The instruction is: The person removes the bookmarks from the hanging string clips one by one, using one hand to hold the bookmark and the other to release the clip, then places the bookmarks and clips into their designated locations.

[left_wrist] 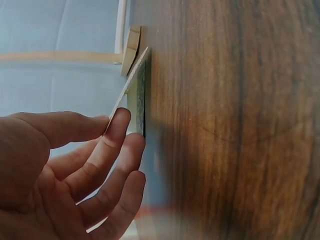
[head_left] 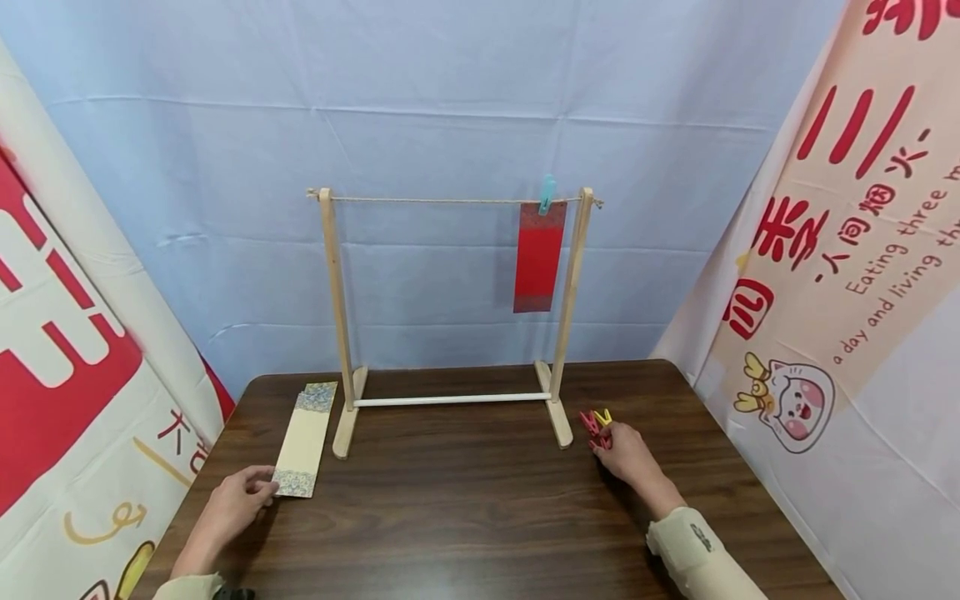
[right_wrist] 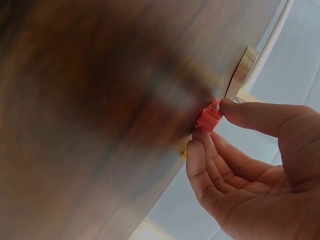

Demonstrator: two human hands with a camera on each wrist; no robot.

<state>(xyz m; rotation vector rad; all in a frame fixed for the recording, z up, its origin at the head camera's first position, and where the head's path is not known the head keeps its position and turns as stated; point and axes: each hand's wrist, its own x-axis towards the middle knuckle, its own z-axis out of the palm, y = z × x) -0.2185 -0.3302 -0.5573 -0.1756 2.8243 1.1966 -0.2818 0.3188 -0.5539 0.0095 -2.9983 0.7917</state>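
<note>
On the left of the table my left hand (head_left: 238,500) pinches the near end of a cream paper card (head_left: 302,433) with blue floral bands. In the left wrist view, thumb and forefinger hold the card (left_wrist: 131,80) tilted up off another flat piece beneath it. My right hand (head_left: 624,452) is at a small group of clothespins on the right. Its thumb and fingertips pinch a red clothespin (right_wrist: 210,118). Beside it lie another red clothespin (head_left: 588,422) and a yellow clothespin (head_left: 603,417), partly hidden by the fingers in the right wrist view.
A wooden stand (head_left: 567,308) with a string (head_left: 435,200) across its top stands at the table's back. From the string's right end hangs a red card (head_left: 538,258), clipped by a teal clothespin (head_left: 547,196). A white rod (head_left: 450,400) joins the stand's feet.
</note>
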